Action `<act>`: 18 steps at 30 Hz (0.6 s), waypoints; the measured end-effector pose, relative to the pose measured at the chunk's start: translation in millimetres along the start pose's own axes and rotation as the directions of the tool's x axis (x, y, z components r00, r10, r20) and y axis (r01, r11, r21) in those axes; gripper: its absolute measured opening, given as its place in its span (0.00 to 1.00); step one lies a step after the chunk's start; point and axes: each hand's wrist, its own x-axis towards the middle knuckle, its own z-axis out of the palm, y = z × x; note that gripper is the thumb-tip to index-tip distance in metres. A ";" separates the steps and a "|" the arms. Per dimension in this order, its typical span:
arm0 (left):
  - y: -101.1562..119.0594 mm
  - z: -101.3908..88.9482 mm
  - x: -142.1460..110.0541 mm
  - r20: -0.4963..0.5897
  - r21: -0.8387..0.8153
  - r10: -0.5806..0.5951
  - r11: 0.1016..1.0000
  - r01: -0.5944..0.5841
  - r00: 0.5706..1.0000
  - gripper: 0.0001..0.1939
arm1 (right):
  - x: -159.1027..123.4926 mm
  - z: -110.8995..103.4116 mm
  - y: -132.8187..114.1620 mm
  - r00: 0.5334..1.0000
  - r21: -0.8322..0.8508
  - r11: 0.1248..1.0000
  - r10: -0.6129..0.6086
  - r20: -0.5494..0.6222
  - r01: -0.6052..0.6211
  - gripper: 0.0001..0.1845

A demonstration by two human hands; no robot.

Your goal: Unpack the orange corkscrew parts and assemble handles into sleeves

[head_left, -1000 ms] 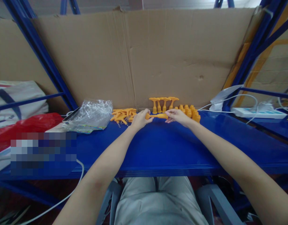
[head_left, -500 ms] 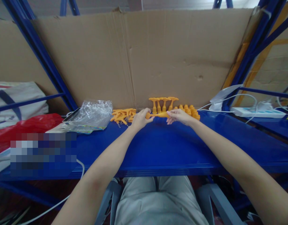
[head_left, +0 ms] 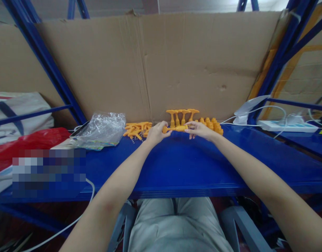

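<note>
Between my hands lies an orange plastic corkscrew [head_left: 180, 128], held level just above the table. My left hand [head_left: 156, 133] is closed around its handle end, with the fingers partly hiding it. At the other end, the fingers of my right hand [head_left: 200, 130] pinch the bottle-shaped sleeve. Behind it, several orange corkscrews [head_left: 183, 117] stand upright with their T-shaped handles on top. Left of my left hand is a heap of loose orange handles [head_left: 136, 129] with metal spirals. Several orange sleeves [head_left: 214, 125] stand in a group beyond my right hand.
A blue metal table [head_left: 184, 164] carries everything, with a tall cardboard sheet [head_left: 202, 63] behind it. Clear plastic bags [head_left: 100, 129] and a red bag [head_left: 32, 140] lie on the left. A white power strip [head_left: 289, 126] with cables lies on the right.
My right hand has shifted slightly left, and its fingers have changed their hold on the sleeve. The left hand stays almost still on the handle end.
</note>
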 end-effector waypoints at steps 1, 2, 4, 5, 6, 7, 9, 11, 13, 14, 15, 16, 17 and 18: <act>0.5 -0.1 -0.1 0.003 0.001 -0.003 1.000 0.003 1.000 0.10 | 0.1 0.1 -0.3 1.000 0.001 1.000 -0.004 -0.003 0.004 0.20; 0.9 -0.2 -0.2 0.005 0.001 -0.006 1.000 0.006 1.000 0.10 | 0.0 0.3 -0.9 1.000 0.002 1.000 -0.004 -0.002 0.004 0.17; 1.7 0.2 -0.4 0.004 -0.007 -0.008 1.000 0.008 1.000 0.10 | -0.5 0.6 -2.8 1.000 -0.004 1.000 -0.003 0.007 0.003 0.15; 2.0 0.5 -0.5 0.003 -0.014 -0.006 1.000 0.006 1.000 0.10 | -1.0 0.8 -3.9 1.000 -0.010 1.000 -0.005 0.012 0.005 0.17; 2.2 0.8 -0.5 0.000 -0.022 -0.004 1.000 0.004 1.000 0.10 | -1.5 1.0 -4.9 1.000 -0.016 1.000 -0.008 0.012 0.008 0.19; 2.4 1.1 -0.5 -0.004 -0.029 -0.001 1.000 0.001 1.000 0.10 | -1.9 1.2 -5.7 1.000 -0.021 1.000 -0.011 0.011 0.011 0.22; 3.0 1.4 -0.6 -0.014 -0.035 0.001 0.999 -0.002 1.000 0.10 | -2.6 1.7 -6.7 1.000 -0.024 1.000 -0.014 0.000 0.014 0.27; 3.5 1.2 -0.7 -0.019 -0.032 -0.001 0.999 0.001 1.000 0.10 | -2.8 2.3 -6.6 1.000 -0.029 1.000 -0.009 -0.008 0.009 0.29; 3.7 0.9 -0.8 -0.016 -0.028 -0.004 1.000 0.004 1.000 0.10 | -2.5 2.7 -5.6 1.000 -0.042 0.999 0.000 -0.008 -0.001 0.30; 3.4 1.1 -0.8 -0.015 -0.027 -0.004 1.000 0.004 1.000 0.10 | -2.2 2.9 -4.9 1.000 -0.048 0.999 0.004 -0.006 -0.005 0.31; 2.9 1.6 -0.7 -0.018 -0.029 -0.001 1.000 0.000 1.000 0.10 | -1.8 3.0 -4.2 1.000 -0.051 0.999 0.009 -0.006 -0.009 0.32; 2.1 2.4 -0.6 -0.025 -0.032 0.007 0.999 -0.008 1.000 0.10 | -1.4 3.2 -3.5 1.000 -0.054 0.998 0.015 -0.004 -0.015 0.33; 1.0 3.6 -0.3 -0.038 -0.035 0.018 0.999 -0.019 0.999 0.10 | -1.0 3.4 -3.0 1.000 -0.053 0.998 0.024 -0.004 -0.024 0.33; -0.3 5.2 0.0 -0.055 -0.040 0.032 0.999 -0.034 0.998 0.10 | -0.5 3.7 -2.6 0.999 -0.048 0.998 0.036 -0.005 -0.036 0.34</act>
